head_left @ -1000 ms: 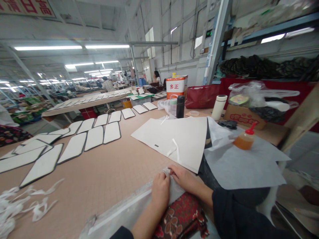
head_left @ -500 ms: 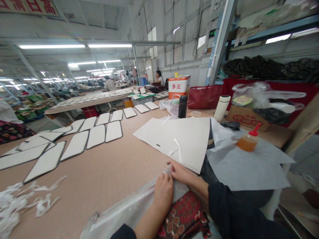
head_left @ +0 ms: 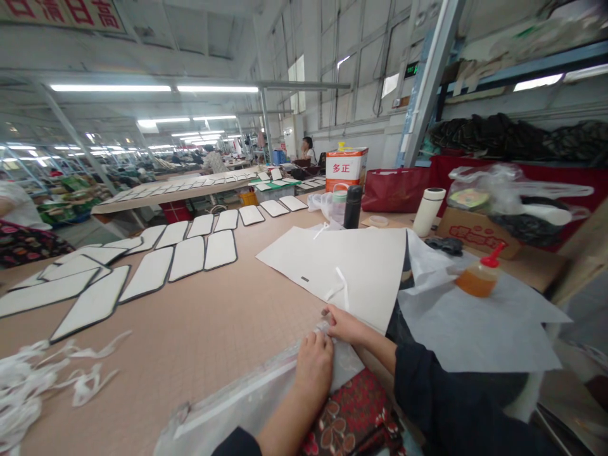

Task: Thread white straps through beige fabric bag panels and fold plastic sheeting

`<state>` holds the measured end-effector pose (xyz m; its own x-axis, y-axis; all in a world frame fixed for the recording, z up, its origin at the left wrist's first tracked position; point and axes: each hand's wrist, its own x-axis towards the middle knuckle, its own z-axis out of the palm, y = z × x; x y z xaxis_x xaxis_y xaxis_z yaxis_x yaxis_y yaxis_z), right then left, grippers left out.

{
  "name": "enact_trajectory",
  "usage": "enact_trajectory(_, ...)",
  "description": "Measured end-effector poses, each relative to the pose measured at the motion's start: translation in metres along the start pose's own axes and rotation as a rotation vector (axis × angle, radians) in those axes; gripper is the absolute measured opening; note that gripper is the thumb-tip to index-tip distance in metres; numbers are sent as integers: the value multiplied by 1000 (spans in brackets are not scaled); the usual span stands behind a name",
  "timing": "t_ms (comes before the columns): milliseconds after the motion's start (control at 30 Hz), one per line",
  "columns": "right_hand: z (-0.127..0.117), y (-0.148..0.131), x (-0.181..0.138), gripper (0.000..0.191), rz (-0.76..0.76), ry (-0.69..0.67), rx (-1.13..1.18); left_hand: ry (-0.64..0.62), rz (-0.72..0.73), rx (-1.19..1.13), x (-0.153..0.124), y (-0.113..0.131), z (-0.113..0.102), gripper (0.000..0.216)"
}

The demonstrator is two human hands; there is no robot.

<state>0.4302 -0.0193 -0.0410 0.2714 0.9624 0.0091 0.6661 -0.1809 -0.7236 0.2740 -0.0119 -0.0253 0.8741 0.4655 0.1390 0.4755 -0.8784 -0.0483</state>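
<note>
My left hand (head_left: 313, 364) and my right hand (head_left: 342, 324) meet at the near edge of the tan table (head_left: 199, 335), fingers pinched together on the top edge of a clear plastic sheet (head_left: 237, 402) that runs along the table's front. Both hands are closed on that plastic. Beneath it shows red floral cloth (head_left: 351, 418). Just beyond my right hand lies a large white board (head_left: 346, 266) with white strips on it.
Rows of white panels with dark edges (head_left: 185, 256) cover the table's left. White peeled strips (head_left: 42, 383) pile at the near left. An orange glue bottle (head_left: 481, 277), a black flask (head_left: 352, 206), a white flask (head_left: 425, 211) and a tin (head_left: 342, 168) stand to the right. People work at far tables.
My hands have shifted slightly up and to the right along the plastic edge, still pinching it. The view has drifted a little; nothing else on the table moved.
</note>
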Motion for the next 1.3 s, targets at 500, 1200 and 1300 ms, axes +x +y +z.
enact_trajectory(500,6,-8,-49,36,-278,130,-61,-41,-321,-428,5,-20,-7,13)
enact_trajectory(1200,-20,-30,-80,50,-546,-44,-258,-80,140,-26,-89,-95,-33,15)
enact_trajectory(1300,-21,-32,-81,50,-528,-63,-284,-78,114,-48,-122,-116,-41,18)
